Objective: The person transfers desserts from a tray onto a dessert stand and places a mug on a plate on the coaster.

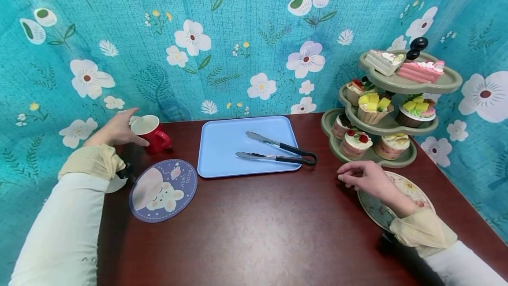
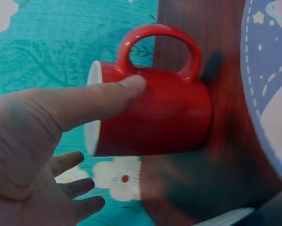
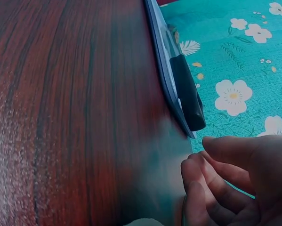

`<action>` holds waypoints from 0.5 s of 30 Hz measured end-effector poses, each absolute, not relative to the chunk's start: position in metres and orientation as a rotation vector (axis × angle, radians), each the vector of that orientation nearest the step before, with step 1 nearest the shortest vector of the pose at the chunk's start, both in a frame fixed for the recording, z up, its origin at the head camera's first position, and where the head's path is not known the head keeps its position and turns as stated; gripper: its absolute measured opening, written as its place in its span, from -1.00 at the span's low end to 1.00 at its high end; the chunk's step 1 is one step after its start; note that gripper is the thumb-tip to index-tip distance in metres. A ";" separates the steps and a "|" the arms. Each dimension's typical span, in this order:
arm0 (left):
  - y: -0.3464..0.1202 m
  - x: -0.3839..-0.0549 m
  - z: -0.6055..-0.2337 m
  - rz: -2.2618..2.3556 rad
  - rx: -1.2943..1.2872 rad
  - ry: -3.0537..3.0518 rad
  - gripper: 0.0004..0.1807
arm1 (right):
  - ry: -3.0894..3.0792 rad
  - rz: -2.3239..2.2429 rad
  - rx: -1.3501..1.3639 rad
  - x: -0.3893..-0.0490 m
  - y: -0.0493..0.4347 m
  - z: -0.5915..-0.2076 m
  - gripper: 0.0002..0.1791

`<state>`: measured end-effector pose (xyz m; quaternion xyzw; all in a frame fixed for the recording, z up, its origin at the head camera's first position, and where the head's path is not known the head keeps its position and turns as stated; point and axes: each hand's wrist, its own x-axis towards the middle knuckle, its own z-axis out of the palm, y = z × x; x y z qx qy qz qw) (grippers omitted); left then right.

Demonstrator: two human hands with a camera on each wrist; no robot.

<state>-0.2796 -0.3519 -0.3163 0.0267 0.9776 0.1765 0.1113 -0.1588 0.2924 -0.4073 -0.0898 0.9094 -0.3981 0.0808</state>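
At the back left of the table stands a red mug (image 1: 155, 138) with a white inside, upright. My left hand (image 1: 118, 128) is beside its rim on the left. In the left wrist view the thumb (image 2: 103, 101) stretches across the mug's red side, below the handle (image 2: 157, 32), while the other fingers spread apart past the rim. My right hand (image 1: 373, 181) hovers at the right, over the edge of a round floral mat (image 1: 410, 189), holding nothing. Its fingers (image 3: 195, 176) are loosely bent with the thumb near them.
A blue tray (image 1: 222, 144) at the back centre bears black-handled tongs (image 1: 291, 159), their handle end overhanging its right side. A round bear mat (image 1: 148, 206) lies in front of the mug. A three-tier stand (image 1: 444, 84) with cakes and cupcakes stands back right. Flowered cloth (image 1: 238, 56) hangs behind.
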 end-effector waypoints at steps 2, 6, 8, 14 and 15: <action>-0.351 -0.283 -0.322 0.546 0.019 2.849 0.25 | 2.704 -1.200 -0.274 -0.159 0.292 -0.408 -0.74; -0.348 -0.287 -0.334 0.588 -0.081 2.844 0.20 | 2.693 -1.223 -0.296 -0.159 0.293 -0.408 -0.74; -0.346 -0.289 -0.338 0.612 -0.120 2.856 0.18 | 2.697 -1.238 -0.310 -0.158 0.294 -0.409 -0.75; -0.341 -0.291 -0.346 0.750 -0.171 2.837 0.14 | 2.708 -1.259 -0.311 -0.157 0.295 -0.410 -0.77; -0.340 -0.291 -0.347 0.784 -0.167 2.827 0.12 | 2.709 -1.257 -0.309 -0.157 0.295 -0.410 -0.76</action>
